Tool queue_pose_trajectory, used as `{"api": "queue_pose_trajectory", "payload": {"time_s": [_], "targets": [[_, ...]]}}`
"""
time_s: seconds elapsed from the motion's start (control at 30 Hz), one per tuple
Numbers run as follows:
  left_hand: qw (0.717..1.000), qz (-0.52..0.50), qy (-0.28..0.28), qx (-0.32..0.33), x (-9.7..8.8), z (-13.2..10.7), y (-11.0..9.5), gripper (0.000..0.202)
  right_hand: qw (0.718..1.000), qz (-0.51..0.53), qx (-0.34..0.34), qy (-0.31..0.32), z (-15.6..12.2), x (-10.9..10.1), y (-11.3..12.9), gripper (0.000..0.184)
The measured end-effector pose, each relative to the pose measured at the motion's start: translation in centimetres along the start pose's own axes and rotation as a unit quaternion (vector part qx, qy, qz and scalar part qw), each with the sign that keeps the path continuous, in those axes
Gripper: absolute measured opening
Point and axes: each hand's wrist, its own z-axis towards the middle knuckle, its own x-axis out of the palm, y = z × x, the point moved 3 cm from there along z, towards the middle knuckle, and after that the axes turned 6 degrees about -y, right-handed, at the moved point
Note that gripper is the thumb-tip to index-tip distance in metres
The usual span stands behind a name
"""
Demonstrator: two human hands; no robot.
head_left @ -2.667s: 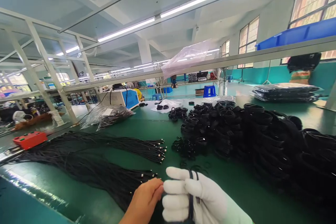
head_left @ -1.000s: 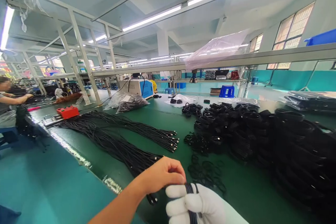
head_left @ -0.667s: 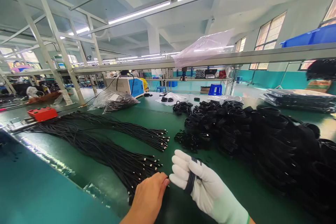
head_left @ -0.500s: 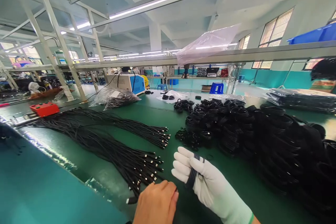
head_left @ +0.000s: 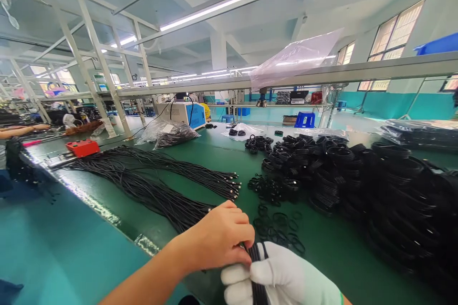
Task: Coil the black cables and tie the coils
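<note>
My right hand (head_left: 275, 271), in a white glove, is closed around a coiled black cable (head_left: 258, 267). The bare left hand (head_left: 223, 233) meets it from the left, its fingers bent and pinched at the top of the coil. What exactly lies between those left fingertips is partly hidden. Beneath and behind the left forearm, long straight black cables (head_left: 143, 195) with metal-tipped plugs lie in a bundle. Loose black rubber rings (head_left: 281, 226) are scattered just beyond the gloved hand.
A large heap of coiled cables (head_left: 358, 176) fills the right side of the green table (head_left: 218, 152). A red box (head_left: 83, 147) sits at the left edge, with a plastic bag (head_left: 171, 133) and a blue-white machine (head_left: 182, 113) behind. Another person's arm (head_left: 21, 131) shows far left.
My left hand has moved up and right onto the coil in the gloved hand. The gloved fingers have closed more around the cable and come lower. The view has turned slightly left.
</note>
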Motion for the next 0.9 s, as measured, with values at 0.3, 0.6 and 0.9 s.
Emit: {"api": "queue_pose_trajectory", "payload": {"time_s": [0.3, 0.6, 0.9], "targets": [[0.999, 0.042, -0.027, 0.003, -0.1, -0.3, 0.2, 0.018, 0.994, 0.082, 0.047, -0.055, -0.1, -0.8, -0.9, 0.025], [0.789, -0.503, 0.006, -0.353, 3.7, -1.5, 0.7, 0.01, 0.99, 0.128, 0.062, -0.019, -1.0, -1.9, -0.9, 0.03], [0.758, -0.548, -0.107, -0.337, 6.4, -3.5, -1.2, 0.014, 0.996, -0.088, 0.018, 0.0, -0.8, -3.1, -1.1, 0.029]]}}
